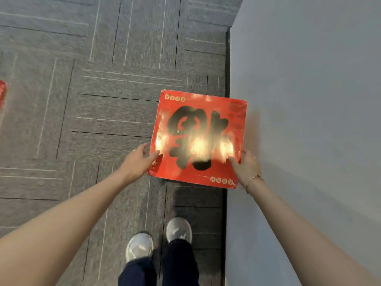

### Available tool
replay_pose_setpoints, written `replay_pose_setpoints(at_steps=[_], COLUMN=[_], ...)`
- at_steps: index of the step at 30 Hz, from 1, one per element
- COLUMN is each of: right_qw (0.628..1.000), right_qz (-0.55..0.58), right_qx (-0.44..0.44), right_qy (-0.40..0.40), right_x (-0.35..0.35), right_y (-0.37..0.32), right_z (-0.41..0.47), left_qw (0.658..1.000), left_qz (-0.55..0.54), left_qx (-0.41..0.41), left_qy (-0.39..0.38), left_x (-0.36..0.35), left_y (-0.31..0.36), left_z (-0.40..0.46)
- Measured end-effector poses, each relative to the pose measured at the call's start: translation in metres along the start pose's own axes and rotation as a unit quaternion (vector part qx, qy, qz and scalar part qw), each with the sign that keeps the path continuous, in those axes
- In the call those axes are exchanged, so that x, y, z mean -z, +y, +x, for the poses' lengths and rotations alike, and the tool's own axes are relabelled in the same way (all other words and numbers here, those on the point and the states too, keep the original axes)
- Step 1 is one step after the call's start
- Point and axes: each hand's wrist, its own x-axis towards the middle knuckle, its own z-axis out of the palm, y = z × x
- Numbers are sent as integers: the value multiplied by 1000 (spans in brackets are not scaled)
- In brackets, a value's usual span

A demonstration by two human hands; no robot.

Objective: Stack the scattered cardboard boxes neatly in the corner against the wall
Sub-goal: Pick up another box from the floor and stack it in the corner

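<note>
Grey patterned carpet-tile floor [103, 120] fills most of the view; a plain pale wall [309, 100] runs down the right side, dark skirting strip [227, 79] at its foot. No corner visible in frame.

Flat square red cardboard box with a large black brush character on its glossy lid [198, 139] is held level in the air, above the carpet and just beside the wall, its right edge near the wall or brushing it; cannot tell which. Glare washes out the lower half of the lid.

A second red box [2, 93] shows only as a sliver at the far left edge, well apart.

Grey sneakers [158, 240] and dark trouser legs stand below the held box, close to the skirting.

Left hand [138, 159] clamps the box's near-left edge, thumb on the lid, fingers under. Right hand [245, 168] grips the near-right corner likewise; thin bracelet on that wrist.

Step in hand, by judgement: carrying one box along the wall toward the stacking spot. Next move likely calls for finding the corner, lowering the box flat, squaring its edges to the wall, then fetching the stray box at left.
</note>
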Motion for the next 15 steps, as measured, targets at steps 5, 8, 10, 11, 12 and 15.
replay_pose_setpoints(at_steps=[5, 8, 10, 11, 12, 15], right_qw=[999, 997, 998, 999, 999, 999], right_qz=[42, 55, 39, 32, 28, 27], right_qx=[-17, -44, -39, -30, -19, 0], right_qy=[4, -18, -29, -27, -24, -37], right_x=[-9, -12, -11, -9, -7, 7], right_y=[9, 13, 12, 10, 5, -16], right_z=[22, 28, 26, 23, 18, 0], left_qw=[998, 995, 995, 996, 997, 999], left_qz=[-68, -101, -93, -85, -74, -46], left_qx=[1, 19, 22, 23, 27, 13], left_qy=[-14, -15, -9, -5, -2, 10], left_x=[-17, -22, -21, -17, -12, 12], left_y=[-4, -2, 0, -1, -1, -4], left_z=[30, 38, 37, 35, 30, 11])
